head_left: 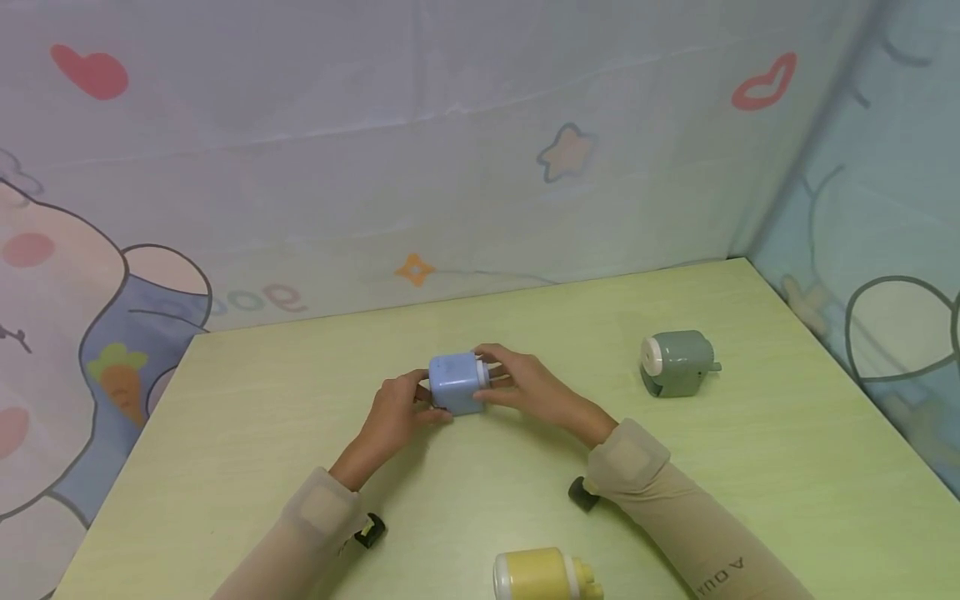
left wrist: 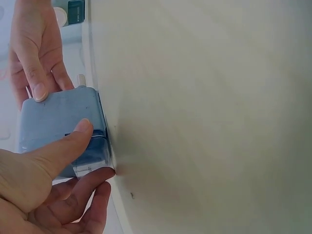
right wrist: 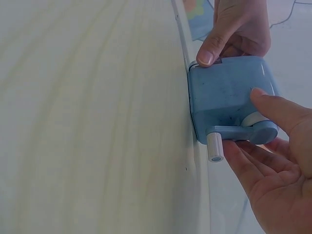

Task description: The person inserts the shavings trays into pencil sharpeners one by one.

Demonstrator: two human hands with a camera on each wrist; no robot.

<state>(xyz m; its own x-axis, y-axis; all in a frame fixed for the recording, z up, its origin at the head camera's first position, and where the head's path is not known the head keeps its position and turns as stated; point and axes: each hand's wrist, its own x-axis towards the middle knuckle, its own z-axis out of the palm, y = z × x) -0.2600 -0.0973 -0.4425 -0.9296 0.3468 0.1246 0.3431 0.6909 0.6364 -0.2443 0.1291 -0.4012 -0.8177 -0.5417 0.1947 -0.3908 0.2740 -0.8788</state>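
Observation:
A blue crank pencil sharpener (head_left: 456,385) is held between both hands at the middle of the table. My left hand (head_left: 395,414) grips its left end. In the left wrist view, the thumb (left wrist: 80,132) presses the near side across a seam, by a darker section (left wrist: 92,152) with a see-through lower part, and the fingers curl beneath. My right hand (head_left: 534,387) holds the crank end, thumb on the near side and fingers at the far side. In the right wrist view, the crank (right wrist: 234,131) with its pale knob (right wrist: 215,147) sits beside those fingers.
A green pencil sharpener (head_left: 681,363) stands on the right of the table (head_left: 247,433). Near the front edge of the view lies a yellow sharpener (head_left: 536,573), partly cut off. A printed cloth (head_left: 337,167) hangs behind the table.

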